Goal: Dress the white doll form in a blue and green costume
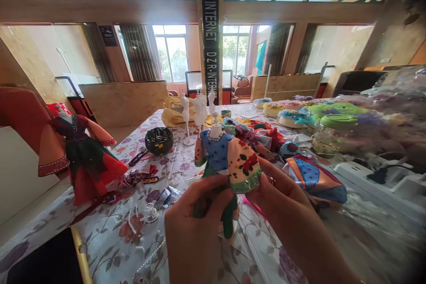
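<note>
In the middle of the head view stands a small white doll mannequin (215, 128) dressed in a doll outfit. The outfit has a blue patterned bodice (215, 153) with a pearl-like trim at the neck, and green cloth below. Its wide peach sleeve (242, 162) carries red flowers and a green hem. My left hand (196, 217) is closed at the waist and the sleeve's lower left edge, its fingertips pinching the cloth. My right hand (279, 199) pinches the sleeve's right edge by the hem. Part of the lower outfit is hidden behind my left hand.
On the flowered tablecloth lie bead strings (149, 215), a black basket (159, 140), a phone (46, 257) and fabric pieces (262, 135). A dressed doll form (84, 155) stands left. At right are a green-lidded jar (333, 135), a folded garment (314, 179) and a power strip (359, 177).
</note>
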A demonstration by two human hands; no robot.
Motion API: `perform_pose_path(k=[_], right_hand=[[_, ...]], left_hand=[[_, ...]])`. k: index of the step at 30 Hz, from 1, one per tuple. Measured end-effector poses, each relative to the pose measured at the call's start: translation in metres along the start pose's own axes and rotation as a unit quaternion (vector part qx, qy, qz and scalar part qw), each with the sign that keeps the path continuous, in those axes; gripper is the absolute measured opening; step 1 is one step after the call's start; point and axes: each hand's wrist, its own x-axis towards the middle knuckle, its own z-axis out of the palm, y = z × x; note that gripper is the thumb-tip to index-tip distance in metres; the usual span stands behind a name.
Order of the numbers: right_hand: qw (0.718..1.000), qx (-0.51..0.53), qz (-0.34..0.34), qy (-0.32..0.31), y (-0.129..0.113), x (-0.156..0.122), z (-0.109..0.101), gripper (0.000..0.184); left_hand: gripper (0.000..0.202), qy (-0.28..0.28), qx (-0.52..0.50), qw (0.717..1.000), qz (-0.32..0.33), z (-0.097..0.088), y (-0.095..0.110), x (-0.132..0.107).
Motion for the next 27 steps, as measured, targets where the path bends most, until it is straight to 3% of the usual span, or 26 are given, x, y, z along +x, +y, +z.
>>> perform_pose_path(k=[5, 10, 17, 20, 27], right_hand=[[0.999, -0.005, -0.032, 0.003, 0.001, 0.001, 0.003, 0.028], [0.987, -0.123, -0.098, 0.025, 0.001, -0.001, 0.000, 0.025], [0.957, -0.226, -0.180, 0.026, -0.019, 0.003, 0.010, 0.042], [0.940, -0.268, -0.207, 0.037, -0.028, 0.005, 0.018, 0.046], [0.937, -0.281, -0.206, 0.004, -0.035, 0.009, 0.021, 0.053]], left_hand=[[0.025, -0.008, -0.021, 1.000, 0.012, 0.013, -0.005, -0.006], [0.018, -0.001, -0.032, 0.999, 0.032, 0.020, 0.003, -0.006], [0.010, 0.033, 0.031, 0.992, 0.119, 0.022, 0.015, -0.009], [0.015, 0.060, 0.059, 0.983, 0.163, 0.022, 0.016, -0.009], [0.028, 0.025, 0.127, 0.975, 0.178, 0.029, 0.020, -0.004]])
